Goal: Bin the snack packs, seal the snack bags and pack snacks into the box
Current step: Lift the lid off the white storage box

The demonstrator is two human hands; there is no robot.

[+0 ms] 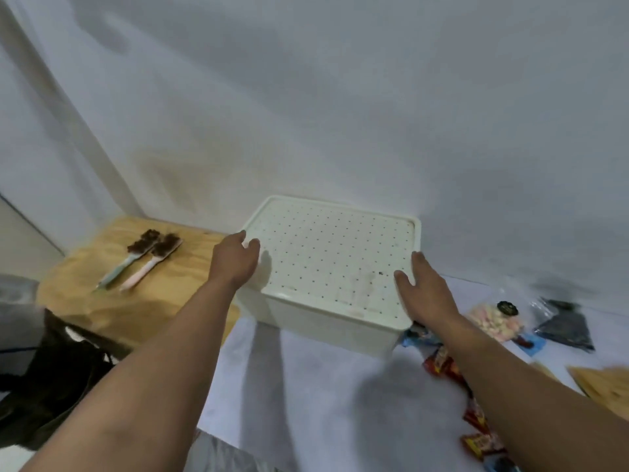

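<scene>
Both hands are on the lid of the cream storage box (335,315). Left hand (235,258) sits at the lid's left edge, fingers loosely curved over the rim and thumb on top; whether it truly grips the rim or only rests there I cannot tell. Right hand (423,291) lies flat and spread on the near right corner, fingers straight, holding nothing.

That perforated lid (326,253) is seated squarely on the box, which stands on the white-covered table (306,386) against the wall. Likely the step is getting the lid off so snacks can go in. To do it well, lift both sides evenly so the lid does not jam at one corner, and steady the box so it does not slide on the cloth.

Just right of the box lie the snacks: red snack packs (442,364) partly under the right forearm, a bag of pink and white sweets (493,320), and a clear bag of dark contents (563,327) farther out.

Off to the left, two brushes (143,260) rest on a wooden surface (102,301), with a dark bag (58,376) below it.
</scene>
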